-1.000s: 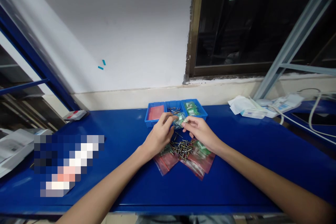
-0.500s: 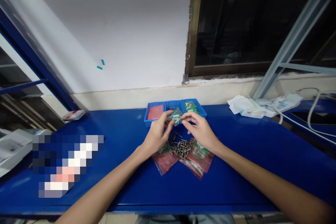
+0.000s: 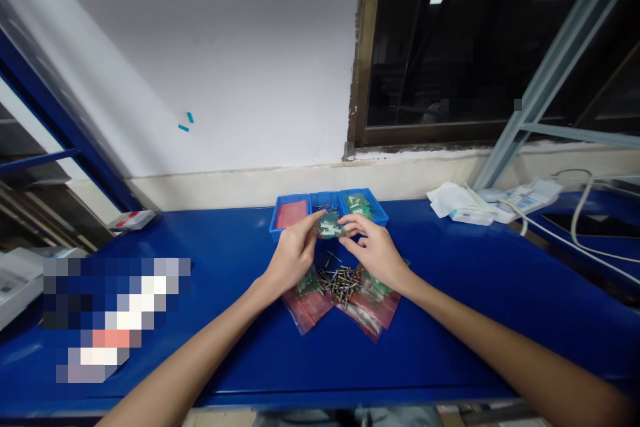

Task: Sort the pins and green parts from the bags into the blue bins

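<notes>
Between my hands, in front of the blue bins, is a small green plastic bag (image 3: 329,225) with pale pieces inside. My left hand (image 3: 294,248) pinches its left side, and my right hand (image 3: 373,248) grips its right edge with thumb and fingers. Below them lies a pile of small metal pins (image 3: 342,285). A red bag (image 3: 307,310) and a green one sit left of the pile; another red bag (image 3: 387,312) with green bags on it lies to the right, partly under my right hand.
Behind my hands stand three joined blue bins: one with red bags (image 3: 292,214), a middle one with metal pins, one with green bags (image 3: 359,205). White packets (image 3: 457,203) and cables lie right; a white box (image 3: 23,283) is left.
The whole view has shifted slightly. The green bag now lies flatter and more spread between my fingers, and more of the middle bin shows behind it.
</notes>
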Tool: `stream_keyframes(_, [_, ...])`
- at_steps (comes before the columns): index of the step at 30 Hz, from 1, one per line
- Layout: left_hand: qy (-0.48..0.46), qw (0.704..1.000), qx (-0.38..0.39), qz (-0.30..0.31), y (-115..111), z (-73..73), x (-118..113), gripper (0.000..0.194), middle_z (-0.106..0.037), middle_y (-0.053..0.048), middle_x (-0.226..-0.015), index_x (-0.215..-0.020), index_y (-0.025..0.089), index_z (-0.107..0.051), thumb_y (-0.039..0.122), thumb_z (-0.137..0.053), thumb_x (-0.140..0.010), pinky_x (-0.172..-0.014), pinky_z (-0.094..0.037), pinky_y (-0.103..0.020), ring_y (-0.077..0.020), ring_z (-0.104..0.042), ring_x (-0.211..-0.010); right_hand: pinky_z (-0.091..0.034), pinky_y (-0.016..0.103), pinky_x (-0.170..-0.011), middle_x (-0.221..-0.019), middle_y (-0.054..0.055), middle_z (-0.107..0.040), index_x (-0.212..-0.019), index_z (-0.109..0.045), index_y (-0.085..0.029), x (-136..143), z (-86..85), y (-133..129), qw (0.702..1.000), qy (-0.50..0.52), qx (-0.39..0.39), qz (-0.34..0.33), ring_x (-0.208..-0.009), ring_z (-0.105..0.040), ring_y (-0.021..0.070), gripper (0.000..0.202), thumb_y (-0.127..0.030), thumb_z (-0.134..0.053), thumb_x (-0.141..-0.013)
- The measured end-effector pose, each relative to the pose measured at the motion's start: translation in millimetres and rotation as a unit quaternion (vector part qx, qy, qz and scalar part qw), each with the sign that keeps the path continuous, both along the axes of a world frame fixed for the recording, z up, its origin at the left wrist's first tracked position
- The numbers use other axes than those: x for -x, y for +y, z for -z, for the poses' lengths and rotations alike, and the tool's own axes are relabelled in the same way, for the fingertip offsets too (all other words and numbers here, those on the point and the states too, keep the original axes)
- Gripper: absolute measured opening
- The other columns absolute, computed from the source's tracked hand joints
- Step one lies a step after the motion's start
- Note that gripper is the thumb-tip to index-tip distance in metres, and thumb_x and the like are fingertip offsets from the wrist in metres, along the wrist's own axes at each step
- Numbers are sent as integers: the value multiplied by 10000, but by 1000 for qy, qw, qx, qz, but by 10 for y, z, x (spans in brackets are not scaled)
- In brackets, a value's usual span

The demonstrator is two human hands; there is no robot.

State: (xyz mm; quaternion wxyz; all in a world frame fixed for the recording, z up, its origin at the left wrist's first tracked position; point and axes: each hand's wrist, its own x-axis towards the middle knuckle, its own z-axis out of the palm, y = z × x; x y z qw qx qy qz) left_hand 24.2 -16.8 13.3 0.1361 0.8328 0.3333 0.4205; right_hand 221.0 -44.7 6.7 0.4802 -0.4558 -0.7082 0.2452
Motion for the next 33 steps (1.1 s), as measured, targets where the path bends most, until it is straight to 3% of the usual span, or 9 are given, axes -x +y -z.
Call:
stream_keyframes(3, [11, 1000, 2, -3, -22, -14, -17, 326, -731, -57, -927, -1273, 161, -596, 214, -464, -979, -713, -551, -314, -138, -629, -673, -501, 308, -758, -952, 27, -693, -1018, -623, -223, -4, -21, -27, 995, -81, -60, 21, -876, -651, 178, 134, -194, -534, -922])
stream_keyframes(7, [30, 1000, -9, -6, -33, -2, -27, 260, -728, -49, -934, -1169, 179, -650, 260, -474, -995, -707, -542, -294, -144, -642, -711, -478, 325, -861, -999, 43, -665, -1004, -649, -213, -53, -33, -14, 977, -158, -132, 52, -941, -620, 186, 144, -176, -525, -941])
stream_keyframes(12, [101, 986, -126, -39, 85, -30, -118, 258, -620, -76, -953, -1162, 188, -665, 259, -486, -990, -738, -527, -311, -186, -598, -873, -471, 348, -859, -956, 74, -634, -1015, -695, -210, -238, -58, 117, 939, -256, -198, 116, -983, -572, 224, 227, -169, -480, -953])
stream_keyframes(15, [157, 967, -194, -54, 221, -104, -307, 260, -594, -95, -1047, -1179, 182, -656, 244, -489, -989, -719, -523, -288, -189, -587, -915, -470, 319, -795, -891, 53, -637, -1066, -682, -210, -421, -110, 240, 939, -234, -201, 151, -873, -591, 209, 253, -121, -503, -911])
stream_keyframes(19, [241, 940, -233, -62, 405, -157, -651, 249, -634, -83, -972, -1138, 162, -657, 205, -459, -994, -708, -523, -302, -204, -600, -879, -461, 285, -737, -803, 19, -638, -1091, -647, -185, -666, -162, 390, 952, -174, -180, 178, -744, -609, 180, 269, -102, -552, -854])
stream_keyframes(23, [252, 949, -181, -62, 536, -121, -867, 214, -655, -78, -997, -1082, 196, -682, 231, -500, -976, -704, -526, -307, -231, -617, -934, -453, 306, -794, -913, 55, -701, -923, -686, -188, -799, -90, 493, 948, -219, -148, 177, -853, -637, 208, 159, -131, -547, -870])
stream_keyframes(25, [239, 962, -133, -31, 583, -97, -883, 202, -674, -71, -1015, -1074, 204, -692, 246, -529, -962, -756, -531, -315, -229, -629, -960, -440, 331, -838, -915, 60, -721, -854, -696, -190, -818, -34, 521, 940, -266, -132, 167, -886, -633, 226, 155, -151, -549, -884])
stream_keyframes(29, [241, 963, -102, 57, 648, -64, -821, 262, -707, -83, -1037, -1138, 172, -665, 179, -477, -957, -924, -496, -363, -215, -638, -996, -435, 352, -867, -947, 65, -742, -904, -714, -179, -805, 19, 530, 934, -295, -126, 161, -920, -629, 240, 162, -169, -553, -898])
stream_keyframes(33, [259, 957, -109, 68, 633, -69, -747, 296, -704, -102, -1040, -1150, 144, -640, 109, -450, -925, -939, -483, -388, -228, -623, -1033, -444, 361, -889, -995, 67, -748, -925, -724, -178, -781, 24, 516, 937, -285, -136, 152, -936, -637, 236, 175, -160, -552, -896])
